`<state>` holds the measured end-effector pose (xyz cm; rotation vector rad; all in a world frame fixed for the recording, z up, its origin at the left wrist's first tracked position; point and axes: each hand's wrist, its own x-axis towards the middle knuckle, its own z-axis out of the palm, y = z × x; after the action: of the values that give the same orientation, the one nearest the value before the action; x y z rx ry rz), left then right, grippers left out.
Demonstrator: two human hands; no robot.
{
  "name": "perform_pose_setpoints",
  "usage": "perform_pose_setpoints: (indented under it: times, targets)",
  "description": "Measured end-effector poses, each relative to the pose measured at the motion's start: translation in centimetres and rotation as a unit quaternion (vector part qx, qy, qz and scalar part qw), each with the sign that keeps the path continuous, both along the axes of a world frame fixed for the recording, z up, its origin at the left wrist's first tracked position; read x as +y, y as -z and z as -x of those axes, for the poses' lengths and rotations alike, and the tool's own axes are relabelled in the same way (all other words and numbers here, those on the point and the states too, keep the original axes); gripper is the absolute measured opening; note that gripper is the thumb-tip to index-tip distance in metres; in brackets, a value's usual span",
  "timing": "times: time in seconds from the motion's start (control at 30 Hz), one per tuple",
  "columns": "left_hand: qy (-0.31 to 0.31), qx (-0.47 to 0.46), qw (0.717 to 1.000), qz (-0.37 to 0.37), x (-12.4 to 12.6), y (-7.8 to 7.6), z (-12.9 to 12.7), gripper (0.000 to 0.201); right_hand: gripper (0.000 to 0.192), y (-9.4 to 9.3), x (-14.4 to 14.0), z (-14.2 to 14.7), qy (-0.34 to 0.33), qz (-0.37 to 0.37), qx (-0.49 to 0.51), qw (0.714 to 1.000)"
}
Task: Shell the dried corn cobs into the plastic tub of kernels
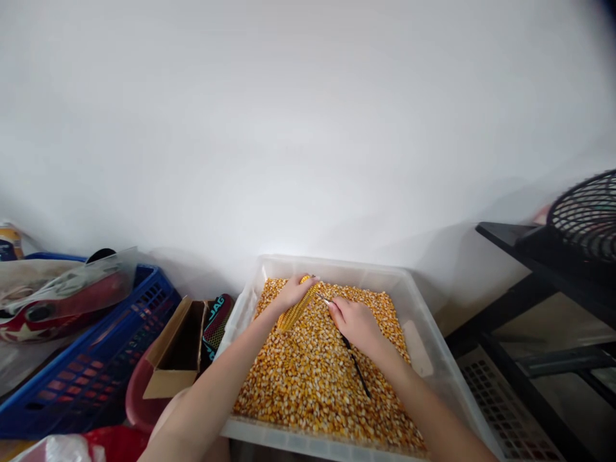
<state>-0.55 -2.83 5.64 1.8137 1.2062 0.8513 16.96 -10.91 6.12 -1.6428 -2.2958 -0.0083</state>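
My left hand (292, 293) is wrapped round an ear of corn (298, 309), which tilts over a clear plastic bin (436, 333). Loose yellow and whitish corn kernels (308, 378) cover the bin's floor in a thick layer. In my right hand (356, 323) is a slim metal tool (323, 298) whose tip points at the upper part of the ear; its exact kind is hidden by my fingers. A black strap (357, 367) trails below that hand over the kernels.
Left of the bin stand a blue plastic basket (86, 372) with bagged items, an open cardboard box (173, 382) and a dark shoe (218, 321). A black rack (510, 289) with a fan-like grille (590, 212) is at the right. Behind rises a white wall (298, 128).
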Motion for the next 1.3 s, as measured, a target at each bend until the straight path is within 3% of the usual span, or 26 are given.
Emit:
perform_pose_setpoints:
  times: [0.73, 0.87, 1.07, 1.3]
  targets:
    - [-0.01, 0.105, 0.993, -0.047, 0.0, 0.8, -0.2, 0.046, 0.028, 0.5, -0.8, 1.7, 0.03, 0.027, -0.083, 0.996]
    - [-0.006, 0.091, 0.994, -0.061, 0.0, 1.1, -0.3, 0.044, 0.031, 0.4, -1.2, 2.3, 0.039, 0.028, -0.103, 0.994]
    - [-0.007, 0.131, 0.989, -0.07, 0.0, 1.7, 0.0, 0.043, 0.029, 1.0, -0.7, 2.0, 0.035, 0.07, -0.009, 0.997]
    - [-0.016, 0.073, 0.996, -0.041, -0.1, 1.4, -0.2, 0.043, 0.033, 0.9, -1.0, 2.4, 0.042, 0.059, -0.075, 0.995]
